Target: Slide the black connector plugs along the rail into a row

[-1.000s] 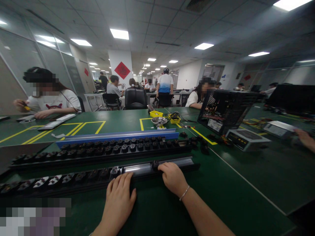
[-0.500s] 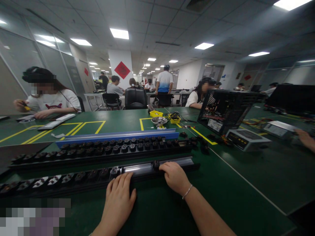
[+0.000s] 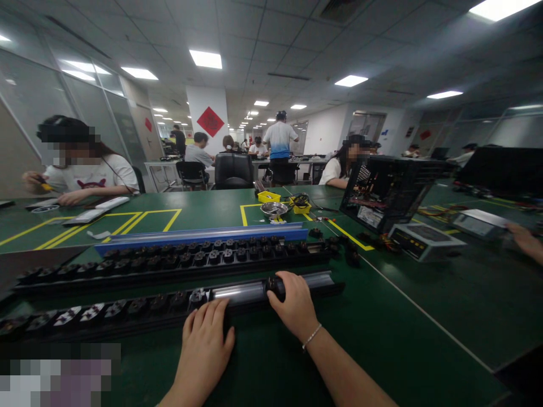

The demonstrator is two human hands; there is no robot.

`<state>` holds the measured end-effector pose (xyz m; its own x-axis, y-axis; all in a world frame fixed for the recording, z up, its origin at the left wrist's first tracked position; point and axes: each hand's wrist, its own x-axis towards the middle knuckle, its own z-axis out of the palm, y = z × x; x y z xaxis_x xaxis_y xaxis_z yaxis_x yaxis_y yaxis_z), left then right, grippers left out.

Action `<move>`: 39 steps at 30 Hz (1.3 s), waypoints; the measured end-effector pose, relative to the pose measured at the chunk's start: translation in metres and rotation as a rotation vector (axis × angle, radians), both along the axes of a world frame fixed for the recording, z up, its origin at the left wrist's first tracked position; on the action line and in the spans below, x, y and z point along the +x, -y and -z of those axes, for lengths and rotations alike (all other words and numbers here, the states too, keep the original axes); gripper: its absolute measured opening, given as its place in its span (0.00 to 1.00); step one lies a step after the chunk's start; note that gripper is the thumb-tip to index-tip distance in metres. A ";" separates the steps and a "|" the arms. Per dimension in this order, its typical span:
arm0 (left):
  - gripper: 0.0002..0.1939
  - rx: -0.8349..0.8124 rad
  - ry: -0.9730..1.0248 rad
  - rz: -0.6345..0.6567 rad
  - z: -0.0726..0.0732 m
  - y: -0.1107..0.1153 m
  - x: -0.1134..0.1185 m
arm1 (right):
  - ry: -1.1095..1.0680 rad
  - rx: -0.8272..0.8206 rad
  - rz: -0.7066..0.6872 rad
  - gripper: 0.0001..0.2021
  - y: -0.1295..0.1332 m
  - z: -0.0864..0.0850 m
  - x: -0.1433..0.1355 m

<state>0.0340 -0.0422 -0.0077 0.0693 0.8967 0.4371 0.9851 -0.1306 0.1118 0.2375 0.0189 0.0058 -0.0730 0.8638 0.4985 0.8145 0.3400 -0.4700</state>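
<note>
A long black rail with a shiny metal channel lies across the bench in front of me. Several black socket modules sit along its left half. On the bare right part stands a single black socket module. My right hand has its thumb and fingers around that single module, at its right side. My left hand lies with fingers extended on the near edge of the rail, just right of the row of modules.
Behind lie a second module-filled rail and a blue strip. A steel bowl and yellow box stand farther back. An open computer case and power supply are at right. Co-workers sit around; another person's hand shows at right.
My right hand has shifted slightly left and turned, its fingers now over the far side of the module and its thumb on the near side. My left hand has stayed put.
</note>
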 end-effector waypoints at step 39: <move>0.22 -0.002 -0.005 -0.017 0.007 -0.001 -0.004 | -0.042 0.021 0.220 0.10 -0.008 0.003 0.010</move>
<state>0.0302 -0.0414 -0.0151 0.0566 0.8987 0.4350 0.9877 -0.1141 0.1073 0.2476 0.0270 0.0025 0.1369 0.8462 0.5149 0.8500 0.1666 -0.4998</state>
